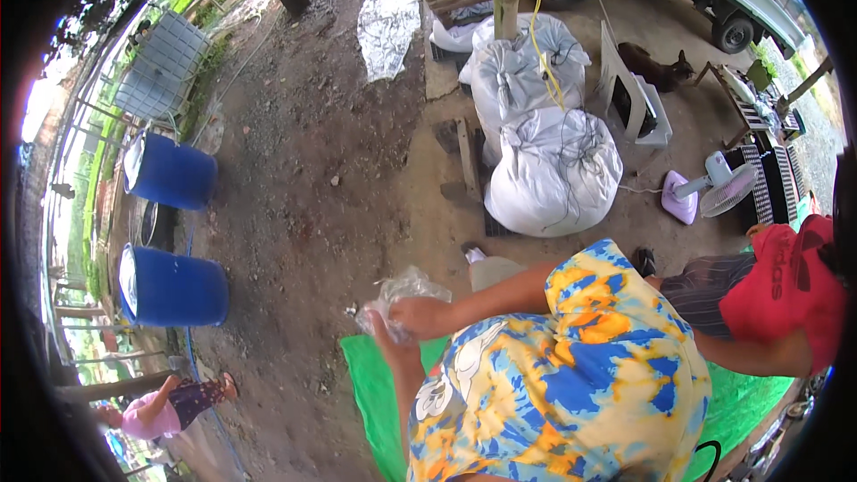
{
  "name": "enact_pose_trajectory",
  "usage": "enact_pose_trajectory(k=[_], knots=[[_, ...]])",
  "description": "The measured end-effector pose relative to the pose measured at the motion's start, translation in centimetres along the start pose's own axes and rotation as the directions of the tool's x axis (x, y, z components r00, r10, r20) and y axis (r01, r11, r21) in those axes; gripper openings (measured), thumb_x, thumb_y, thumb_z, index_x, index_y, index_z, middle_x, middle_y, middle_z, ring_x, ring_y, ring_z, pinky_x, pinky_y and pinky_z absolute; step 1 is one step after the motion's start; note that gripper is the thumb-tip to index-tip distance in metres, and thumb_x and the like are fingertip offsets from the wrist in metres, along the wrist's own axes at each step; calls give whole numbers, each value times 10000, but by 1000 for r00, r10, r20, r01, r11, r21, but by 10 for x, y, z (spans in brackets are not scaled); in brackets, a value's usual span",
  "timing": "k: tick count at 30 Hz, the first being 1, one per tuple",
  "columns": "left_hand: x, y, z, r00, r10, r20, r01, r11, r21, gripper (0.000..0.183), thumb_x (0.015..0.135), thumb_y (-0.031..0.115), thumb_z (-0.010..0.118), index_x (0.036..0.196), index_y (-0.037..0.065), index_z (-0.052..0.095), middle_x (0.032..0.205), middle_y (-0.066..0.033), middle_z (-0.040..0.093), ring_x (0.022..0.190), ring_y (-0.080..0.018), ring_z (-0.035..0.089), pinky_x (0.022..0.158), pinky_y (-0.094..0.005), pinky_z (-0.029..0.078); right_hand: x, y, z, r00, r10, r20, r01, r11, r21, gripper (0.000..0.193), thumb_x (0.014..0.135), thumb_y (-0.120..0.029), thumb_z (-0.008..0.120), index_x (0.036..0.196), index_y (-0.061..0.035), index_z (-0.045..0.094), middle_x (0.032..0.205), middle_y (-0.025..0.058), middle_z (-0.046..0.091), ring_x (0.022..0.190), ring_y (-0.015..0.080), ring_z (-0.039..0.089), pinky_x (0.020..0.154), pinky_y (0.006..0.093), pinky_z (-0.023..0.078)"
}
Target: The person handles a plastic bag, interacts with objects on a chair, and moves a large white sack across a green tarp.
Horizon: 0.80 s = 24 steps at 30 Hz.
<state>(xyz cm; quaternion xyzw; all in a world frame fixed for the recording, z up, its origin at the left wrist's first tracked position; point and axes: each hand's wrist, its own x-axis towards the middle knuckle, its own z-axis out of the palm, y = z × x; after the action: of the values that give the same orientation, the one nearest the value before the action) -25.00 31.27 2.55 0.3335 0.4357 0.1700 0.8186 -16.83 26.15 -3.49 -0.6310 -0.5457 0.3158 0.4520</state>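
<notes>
A crumpled, clear plastic bag (412,286) is bunched between my two hands, low in the middle of the head view. Closed fingers of my right hand (421,315) grip it from the right. My left hand (391,342) holds its lower side, thumb or finger pointing up. Whether anything lies inside the bag is too small to make out. Below my hands spreads a bright green sheet (368,397), partly covered by my patterned shirt.
Large tied white sacks (553,178) stand ahead, with a pedestal fan (714,180) to their right. A person in a red shirt (786,295) is close on my right. Two blue barrels (183,286) and another person (161,411) are at left. A dark dog (652,67) lies farther off.
</notes>
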Motion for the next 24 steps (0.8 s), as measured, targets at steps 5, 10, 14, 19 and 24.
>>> enact_pose_trajectory(k=[5, 10, 14, 19, 24], knots=[[86, 15, -21, 901, 83, 425, -30, 991, -129, 486, 826, 435, 410, 1121, 50, 440, 1066, -102, 520, 980, -227, 498, 827, -371, 394, 9, -8, -73, 906, -421, -34, 387, 859, -335, 450, 749, -291, 543, 1160, -128, 457, 1272, 157, 344, 1161, 321, 337, 914, 430, 313], [144, 35, 62, 849, 5, 528, 39, 997, -73, 519, 827, 455, 383, 1151, 50, 406, 1100, -111, 492, 1019, -240, 465, 857, -386, 356, 8, -15, -173, 911, -354, -212, 214, 844, -493, 627, 722, -417, 560, 1261, -198, 328, 1363, 160, 114, 1236, 369, 145, 931, 506, 235], [173, 2, 144, 752, -206, 626, 277, 961, -17, 546, 829, 471, 361, 1175, 49, 379, 1128, -118, 469, 1050, -249, 438, 882, -398, 325, 6, 11, -221, 897, -283, -339, 99, 877, -470, 600, 710, -428, 574, 1236, -218, 377, 1295, 191, 231, 1186, 412, 213, 946, 481, 217], [183, -21, 228, 525, -451, 722, 562, 821, 103, 579, 831, 490, 333, 1205, 49, 345, 1163, -126, 441, 1088, -262, 404, 912, -413, 287, -10, 32, -258, 815, -165, -555, -54, 932, -358, 538, 651, -159, 585, 1169, -205, 444, 1185, 119, 394, 1090, 330, 363, 886, 463, 290], [180, -32, 296, 213, -643, 735, 729, 606, 318, 613, 832, 510, 306, 1235, 48, 311, 1198, -135, 413, 1127, -274, 371, 943, -428, 248, -42, 53, -303, 586, -44, -809, -279, 927, -253, 510, 589, -28, 556, 1080, -159, 512, 1036, 106, 500, 955, 291, 475, 790, 379, 386]])
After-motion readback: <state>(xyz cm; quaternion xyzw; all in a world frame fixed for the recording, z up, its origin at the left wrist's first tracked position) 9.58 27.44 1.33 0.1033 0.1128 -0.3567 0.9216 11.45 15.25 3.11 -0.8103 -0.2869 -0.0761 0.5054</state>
